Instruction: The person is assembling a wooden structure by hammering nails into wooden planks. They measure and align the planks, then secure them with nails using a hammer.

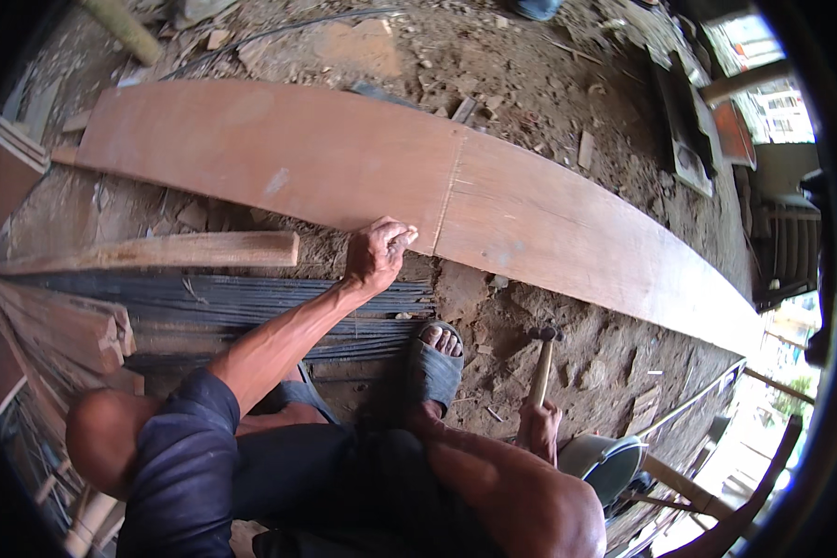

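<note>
A long panel made of two reddish-brown plywood boards (279, 149) lies across the ground before me, with a seam between the boards running toward my feet. My left hand (379, 249) is closed at the panel's near edge, just left of the seam. Its fingers are pinched together, and whatever they may hold is too small to name. Down to the right, my right hand (539, 430) grips the wooden handle of a hammer (543, 367). The hammer's dark head points away from me, over the dirt and apart from the panel.
A squared timber (186, 251) and a bundle of dark metal rods (223, 296) lie at my left, beside stacked wooden beams (60, 325). A grey bucket (604, 465) stands right of my knee. My sandalled foot (437, 367) rests on the dirt near the rod ends. Wood scraps litter the ground beyond the panel.
</note>
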A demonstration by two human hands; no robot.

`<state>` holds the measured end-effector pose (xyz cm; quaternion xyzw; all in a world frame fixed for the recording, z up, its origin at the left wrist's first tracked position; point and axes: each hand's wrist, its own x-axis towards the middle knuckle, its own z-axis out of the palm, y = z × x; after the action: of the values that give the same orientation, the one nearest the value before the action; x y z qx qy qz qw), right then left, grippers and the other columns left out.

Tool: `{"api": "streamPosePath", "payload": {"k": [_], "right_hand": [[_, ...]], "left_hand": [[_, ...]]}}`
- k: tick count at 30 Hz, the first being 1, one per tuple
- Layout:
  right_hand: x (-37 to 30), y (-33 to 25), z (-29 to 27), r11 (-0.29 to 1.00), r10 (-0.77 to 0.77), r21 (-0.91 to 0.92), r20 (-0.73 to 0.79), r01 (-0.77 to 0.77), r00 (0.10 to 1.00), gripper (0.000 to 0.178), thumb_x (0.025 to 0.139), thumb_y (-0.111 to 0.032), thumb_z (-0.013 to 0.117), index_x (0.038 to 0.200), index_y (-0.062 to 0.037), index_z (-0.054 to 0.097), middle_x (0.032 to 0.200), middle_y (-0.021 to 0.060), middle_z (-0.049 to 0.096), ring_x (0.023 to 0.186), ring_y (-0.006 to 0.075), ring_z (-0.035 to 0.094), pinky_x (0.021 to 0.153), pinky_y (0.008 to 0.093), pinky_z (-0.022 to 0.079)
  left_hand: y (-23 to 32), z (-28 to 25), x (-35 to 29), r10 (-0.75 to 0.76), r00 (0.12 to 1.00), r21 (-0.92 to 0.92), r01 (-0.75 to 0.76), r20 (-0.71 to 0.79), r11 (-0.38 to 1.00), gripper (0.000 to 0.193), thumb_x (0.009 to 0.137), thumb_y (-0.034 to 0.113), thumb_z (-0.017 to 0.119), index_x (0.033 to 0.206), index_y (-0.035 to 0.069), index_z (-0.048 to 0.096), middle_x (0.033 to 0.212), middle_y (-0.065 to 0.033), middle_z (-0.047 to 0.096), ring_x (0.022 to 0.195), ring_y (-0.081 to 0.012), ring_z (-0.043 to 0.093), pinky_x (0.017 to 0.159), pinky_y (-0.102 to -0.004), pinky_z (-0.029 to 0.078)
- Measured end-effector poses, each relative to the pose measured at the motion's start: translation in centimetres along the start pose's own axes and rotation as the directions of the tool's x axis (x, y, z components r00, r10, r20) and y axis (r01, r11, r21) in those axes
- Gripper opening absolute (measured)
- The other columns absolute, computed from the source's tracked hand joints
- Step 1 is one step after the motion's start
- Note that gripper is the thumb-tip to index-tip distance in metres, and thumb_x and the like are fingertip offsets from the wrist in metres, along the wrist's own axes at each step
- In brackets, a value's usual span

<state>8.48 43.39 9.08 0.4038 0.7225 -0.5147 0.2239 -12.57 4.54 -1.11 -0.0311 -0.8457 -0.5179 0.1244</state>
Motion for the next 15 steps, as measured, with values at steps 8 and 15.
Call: {"api": "streamPosePath", "payload": {"k": [8, 15], "right_hand": [[-2.8, -9.1, 11.2, 0.724, -0.509, -0.343, 0.318, 0.598, 0.8, 0.067, 0.087, -0.009, 0.066, 0.147, -0.0049, 0.036, 0.096, 0.0147, 0.067, 0.077, 0.0232, 0.063, 0.074, 0.0336, 0.053], [-2.4, -14.8, 13.6, 0.334, -0.893, -0.261, 0.221, 0.906, 0.393, 0.067, 0.093, -0.013, 0.063, 0.149, 0.0021, 0.028, 0.089, 0.0233, 0.068, 0.07, 0.0284, 0.068, 0.059, 0.0377, 0.054]], "left_hand": [[0.5, 0.1, -0.4, -0.025, 0.999, 0.016, 0.026, -0.022, 1.0, 0.011, 0.088, 0.008, 0.063, 0.094, 0.003, 0.071, 0.09, -0.0095, 0.069, 0.079, -0.0287, 0.069, 0.069, -0.0358, 0.056], [0.9, 0.1, -1.4, -0.007, 1.0, 0.07, 0.005, 0.017, 0.998, 0.013, 0.087, 0.007, 0.062, 0.097, 0.007, 0.072, 0.093, -0.0088, 0.068, 0.08, -0.0292, 0.068, 0.067, -0.0361, 0.056]]}}
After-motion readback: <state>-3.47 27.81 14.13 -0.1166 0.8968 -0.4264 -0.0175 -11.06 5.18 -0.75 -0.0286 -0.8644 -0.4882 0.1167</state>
